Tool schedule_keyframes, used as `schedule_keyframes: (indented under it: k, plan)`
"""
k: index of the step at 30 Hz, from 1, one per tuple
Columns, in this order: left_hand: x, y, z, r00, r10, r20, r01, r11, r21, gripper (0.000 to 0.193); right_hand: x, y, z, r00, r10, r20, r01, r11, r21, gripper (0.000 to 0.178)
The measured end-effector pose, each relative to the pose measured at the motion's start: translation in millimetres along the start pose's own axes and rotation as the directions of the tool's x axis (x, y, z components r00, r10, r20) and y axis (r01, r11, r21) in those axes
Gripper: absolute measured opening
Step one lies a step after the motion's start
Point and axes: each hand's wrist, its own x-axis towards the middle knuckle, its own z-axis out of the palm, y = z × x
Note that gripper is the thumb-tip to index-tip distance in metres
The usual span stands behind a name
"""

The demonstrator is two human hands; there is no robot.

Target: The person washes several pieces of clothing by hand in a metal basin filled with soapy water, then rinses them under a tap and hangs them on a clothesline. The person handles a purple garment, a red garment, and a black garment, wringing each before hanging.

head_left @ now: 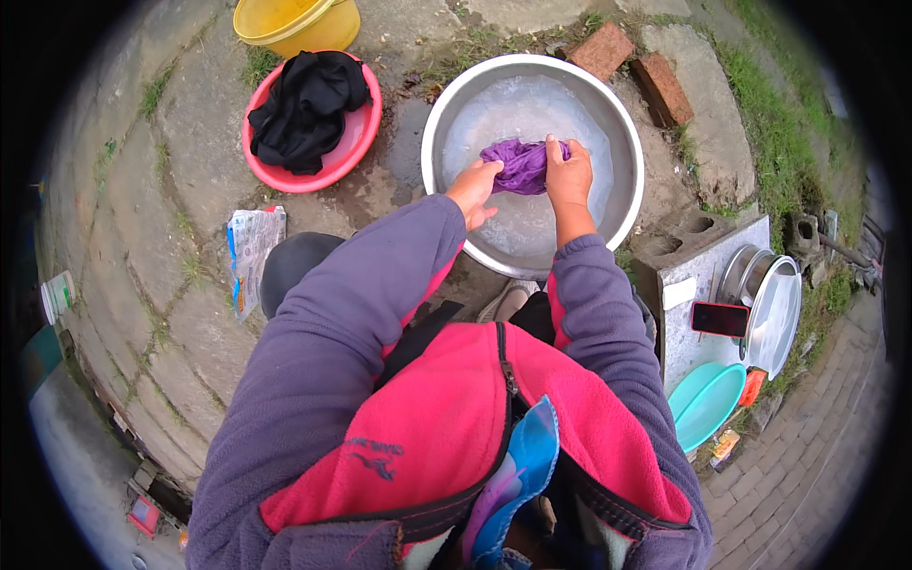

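A bunched purple cloth (521, 168) is stretched between my two hands over a wide metal basin (435, 142). Cloudy, sudsy water (513, 104) fills the basin's bottom. My left hand (473, 193) grips the cloth's left end, thumb on top and some fingers extended below. At the other end, my right hand (568, 180) is closed round the cloth with its thumb pointing up. Whether the cloth's underside touches the water is hidden.
Left of the basin, a pink tub (369, 128) holds black clothing (309, 109); a yellow bucket (294, 33) stands behind it. Two bricks (600, 50) lie beyond the basin's right rim. At right, a board (670, 332) bears a phone (720, 319) and a metal pot (746, 275), near a turquoise basin (705, 404).
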Motion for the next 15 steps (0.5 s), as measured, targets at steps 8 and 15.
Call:
schedule_keyframes:
  k: [8,15]
  plan:
    - [-14.3,33.9,-4.6,0.993,0.110,0.044,-0.112,0.992,0.049,0.082,-17.0,-7.0,16.5,0.871,-0.038,0.491,0.071,0.996,-0.048,0.053]
    - [-45.7,134.0,-68.2,0.867,0.473,-0.154,-0.488,0.870,-0.075,0.058,-2.1,-44.3,-10.9,0.912,-0.088,0.401,0.213,0.936,-0.280,0.049]
